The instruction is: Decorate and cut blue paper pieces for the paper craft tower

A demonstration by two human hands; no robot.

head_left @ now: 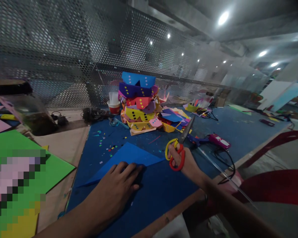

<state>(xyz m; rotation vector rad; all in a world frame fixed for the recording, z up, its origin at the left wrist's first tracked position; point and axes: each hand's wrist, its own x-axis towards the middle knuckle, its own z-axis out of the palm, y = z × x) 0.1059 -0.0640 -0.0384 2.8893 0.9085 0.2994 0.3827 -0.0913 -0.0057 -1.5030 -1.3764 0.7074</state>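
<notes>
A folded sheet of blue paper (131, 153), roughly triangular, lies on the dark blue tabletop (164, 188). Over its near edge rests my left hand (123, 177), fingers stretched out and lying flat on it. To the right, my right hand (182, 158) grips a pair of scissors (175, 163) by the red and yellow handles. The blades point up and away, toward the back of the table. Behind the blue paper stands a pile of folded paper shapes (140, 102) in several colours, dotted with small squares.
Paper scraps (109, 148) are scattered left of the pile. A red cup (113, 107) holds white strips. On the right lie a glue gun (217, 140) and its cable. Green paper (57, 165) and a jar (33, 112) are at left; a red chair (275, 185) is at right.
</notes>
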